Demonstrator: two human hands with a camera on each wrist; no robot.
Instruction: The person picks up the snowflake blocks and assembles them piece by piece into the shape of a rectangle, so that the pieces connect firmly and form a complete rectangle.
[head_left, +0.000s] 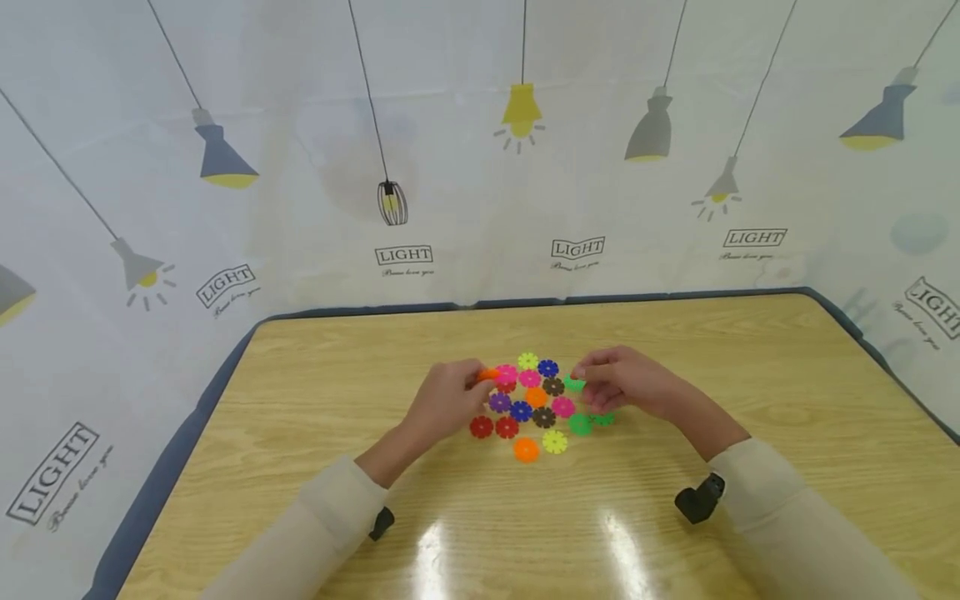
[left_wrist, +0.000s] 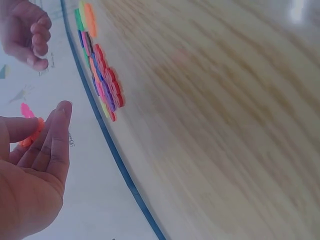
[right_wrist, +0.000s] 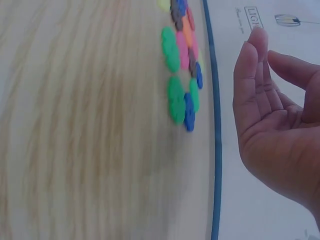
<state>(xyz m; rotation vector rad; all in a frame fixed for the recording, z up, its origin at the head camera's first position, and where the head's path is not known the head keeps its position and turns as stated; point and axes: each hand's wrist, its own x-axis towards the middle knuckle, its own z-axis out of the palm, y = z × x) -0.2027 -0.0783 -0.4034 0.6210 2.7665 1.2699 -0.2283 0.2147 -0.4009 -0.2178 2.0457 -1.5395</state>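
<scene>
My left hand (head_left: 448,398) pinches an orange snowflake disc (left_wrist: 38,129) between thumb and fingers. A pink disc (left_wrist: 26,110) sticks out from the far side of the orange one, and the pair is held above the table. My right hand (head_left: 628,382) hovers at the right side of the disc cluster, fingers loosely bent. In the right wrist view its thumb stands apart from the fingers with nothing between them. Below it lie green discs (right_wrist: 176,99) and a blue disc (right_wrist: 189,112). Between the hands, an orange disc (head_left: 536,397) lies among several others.
The loose flower-shaped discs lie flat in one group on the wooden table (head_left: 337,500). Nearest me are an orange disc (head_left: 527,450) and a yellow one (head_left: 555,442), with red discs (head_left: 482,427) to the left. A lamp-patterned cloth (head_left: 465,167) hangs behind the table.
</scene>
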